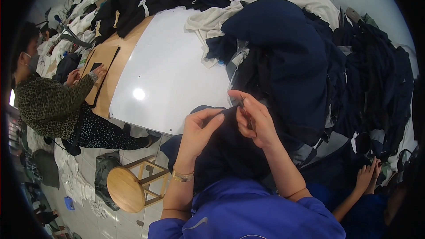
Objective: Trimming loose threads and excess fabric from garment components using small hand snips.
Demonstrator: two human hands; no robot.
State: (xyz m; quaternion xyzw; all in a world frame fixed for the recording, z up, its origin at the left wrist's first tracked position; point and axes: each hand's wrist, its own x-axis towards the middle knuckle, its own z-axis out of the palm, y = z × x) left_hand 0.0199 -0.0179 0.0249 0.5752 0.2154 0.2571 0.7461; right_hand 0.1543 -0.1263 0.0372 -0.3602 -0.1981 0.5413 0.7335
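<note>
My left hand [199, 130] pinches the edge of a dark navy garment [230, 150] between thumb and fingers. The cloth hangs over my lap and spreads to both sides below my hands. Close by on the right, my right hand [256, 121] is closed around small dark thread snips [249, 121], mostly hidden by the fingers. Their tip points toward the cloth edge near my left thumb. Just beyond my right hand rises a large heap of navy garments [283, 57].
A white board [164, 66] lies on the wooden table ahead. Black and white clothes [133, 9] pile along its far side. At left, a masked person [48, 97] handles brown card [106, 79]. A wooden stool [126, 189] stands lower left; another person's hands [367, 175] work at lower right.
</note>
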